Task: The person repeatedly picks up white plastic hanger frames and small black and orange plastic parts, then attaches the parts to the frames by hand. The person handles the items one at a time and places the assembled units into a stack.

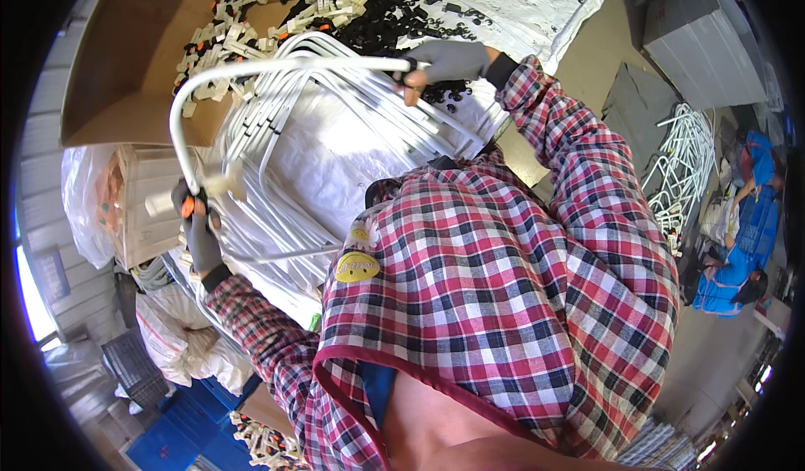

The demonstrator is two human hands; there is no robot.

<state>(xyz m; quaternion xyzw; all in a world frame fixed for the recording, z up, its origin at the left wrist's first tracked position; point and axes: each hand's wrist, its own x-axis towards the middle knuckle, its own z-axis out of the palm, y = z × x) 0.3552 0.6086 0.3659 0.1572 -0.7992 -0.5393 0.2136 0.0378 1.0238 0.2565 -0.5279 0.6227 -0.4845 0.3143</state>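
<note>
A white bent tube (277,66) arches between my two hands above the work surface. My left hand (201,236), in a grey glove with bare fingertips, is closed round its lower left end. There a cream plastic bracket (220,184) with an orange part sits across the tube, blurred. My right hand (449,60), gloved likewise, grips the other end, where a black fitting (411,64) shows beside my fingers. Below the raised tube lies a stack of similar white bent tubes (251,136), some with black fittings, on white sheeting (323,148).
Cream brackets (226,43) with orange parts and loose black fittings (390,18) are heaped at the far side. A cardboard box (134,60) stands at the far left. More white tubes (683,165) lie on the right, near a person in blue (725,278).
</note>
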